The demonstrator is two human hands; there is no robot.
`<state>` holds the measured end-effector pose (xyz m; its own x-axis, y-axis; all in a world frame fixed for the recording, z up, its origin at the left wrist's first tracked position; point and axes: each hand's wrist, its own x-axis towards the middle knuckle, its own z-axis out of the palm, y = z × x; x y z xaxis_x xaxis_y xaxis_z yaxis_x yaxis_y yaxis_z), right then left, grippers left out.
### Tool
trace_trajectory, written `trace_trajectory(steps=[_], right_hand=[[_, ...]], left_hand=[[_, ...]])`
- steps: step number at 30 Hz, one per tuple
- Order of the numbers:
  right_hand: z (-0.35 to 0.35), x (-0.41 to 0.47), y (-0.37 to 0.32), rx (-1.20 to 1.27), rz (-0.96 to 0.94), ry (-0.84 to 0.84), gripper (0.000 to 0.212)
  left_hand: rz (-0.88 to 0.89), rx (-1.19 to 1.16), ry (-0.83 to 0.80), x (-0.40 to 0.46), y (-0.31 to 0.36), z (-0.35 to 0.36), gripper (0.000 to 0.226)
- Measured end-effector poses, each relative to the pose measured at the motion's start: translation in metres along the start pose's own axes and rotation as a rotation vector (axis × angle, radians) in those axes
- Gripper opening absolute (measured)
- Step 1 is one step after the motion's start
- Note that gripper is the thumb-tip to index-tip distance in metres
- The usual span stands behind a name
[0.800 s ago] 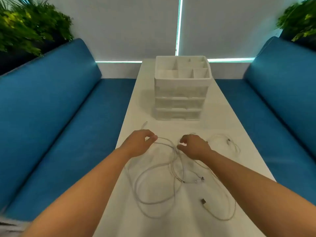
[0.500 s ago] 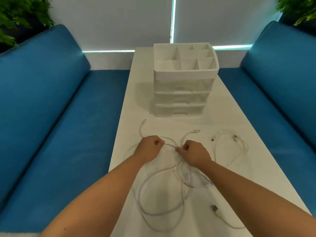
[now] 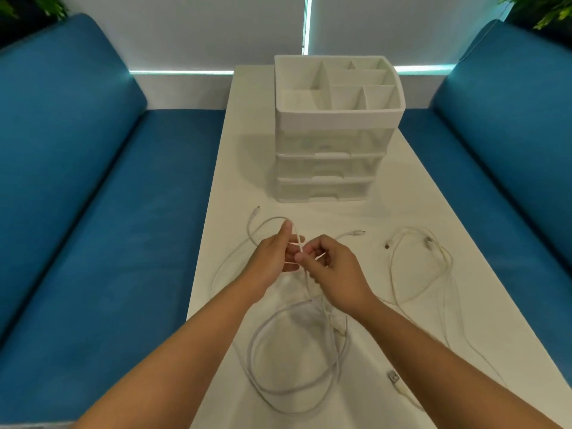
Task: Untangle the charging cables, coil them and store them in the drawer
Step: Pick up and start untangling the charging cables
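Several white charging cables (image 3: 280,342) lie tangled in loops on the white table (image 3: 411,187). My left hand (image 3: 274,253) and my right hand (image 3: 332,269) meet above the tangle and both pinch the same thin strand. Another cable loop (image 3: 439,261) lies to the right, with a plug end (image 3: 393,376) near the front. The white drawer unit (image 3: 331,164), with three shut clear drawers and a divided top tray, stands behind the cables.
Blue sofas (image 3: 93,196) run along both sides of the narrow table. Green plants (image 3: 538,10) stand in the far corners. A white wall with a lit strip closes the far end.
My hands have come together and lifted slightly, pulling a strand up from the tangle. The camera has tilted downward, so the drawer unit and cables appear closer.
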<state>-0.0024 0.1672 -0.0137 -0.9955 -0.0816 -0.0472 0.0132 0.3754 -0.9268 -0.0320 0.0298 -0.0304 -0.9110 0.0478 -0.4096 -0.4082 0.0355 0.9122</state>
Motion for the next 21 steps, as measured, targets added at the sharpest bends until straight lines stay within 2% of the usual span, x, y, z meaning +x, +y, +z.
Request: trace_trajectory(steps=[3,6,8,12,16,19,21], right_hand=[[0.01,-0.022,-0.007,0.132,-0.007,-0.089,0.009],[0.005,-0.028,-0.007,0.205,0.009,-0.244,0.007],[-0.004,-0.02,-0.002,0.188,0.049,-0.244,0.01],[-0.014,0.022,0.02,-0.23,-0.025,-0.107,0.012],[-0.002,0.052,0.042,-0.755,-0.062,-0.337,0.035],[0.009,0.058,0.049,-0.857,-0.048,-0.34,0.027],[0.009,0.061,0.049,-0.872,-0.008,-0.354,0.022]], left_hand=[[0.034,-0.277,-0.008,-0.03,0.01,-0.006,0.045],[0.051,-0.315,0.081,-0.044,0.016,-0.012,0.026],[0.046,-0.363,0.126,-0.05,0.016,-0.016,0.021],[0.025,-0.312,0.155,-0.069,0.012,-0.024,0.022],[0.054,-0.179,0.207,-0.091,0.003,-0.025,0.028],[0.062,-0.111,0.214,-0.103,0.001,-0.025,0.043],[0.068,-0.056,0.206,-0.108,0.002,-0.023,0.038]])
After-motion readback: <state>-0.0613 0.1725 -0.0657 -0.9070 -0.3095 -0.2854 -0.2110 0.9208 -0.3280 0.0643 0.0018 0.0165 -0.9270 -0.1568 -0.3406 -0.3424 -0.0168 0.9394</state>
